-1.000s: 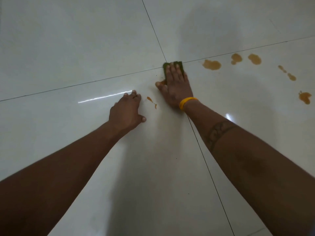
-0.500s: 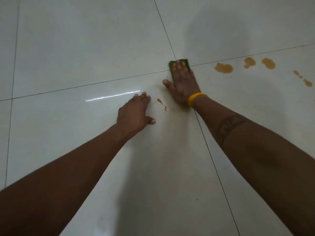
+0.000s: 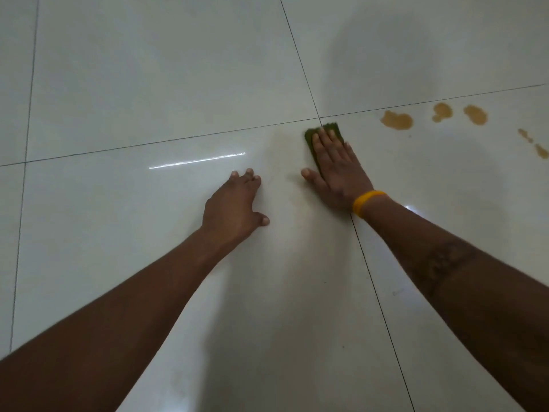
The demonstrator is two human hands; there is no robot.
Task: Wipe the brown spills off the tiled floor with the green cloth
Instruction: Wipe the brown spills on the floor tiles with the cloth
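Note:
My right hand (image 3: 335, 171), with a yellow wristband, lies flat on the green cloth (image 3: 312, 139) and presses it to the white tiled floor (image 3: 148, 84) just below a tile joint crossing. Only the cloth's far and left edges show past my fingers. To the right of the cloth lie three brown spills (image 3: 396, 120), (image 3: 442, 112), (image 3: 475, 114), and smaller brown drips (image 3: 533, 144) near the right edge. My left hand (image 3: 234, 206) rests on the floor on its fingertips, left of the cloth, holding nothing. A faint smear (image 3: 282, 150) marks the tile between my hands.
Dark grout lines (image 3: 300, 63) cross the glossy floor. A bright light streak (image 3: 197, 160) reflects left of my left hand. My two forearms fill the lower corners of the view.
The small brown drip between my hands is gone, leaving a faint smear. My right hand with the cloth has slid slightly back from the joint crossing. My left hand stays planted.

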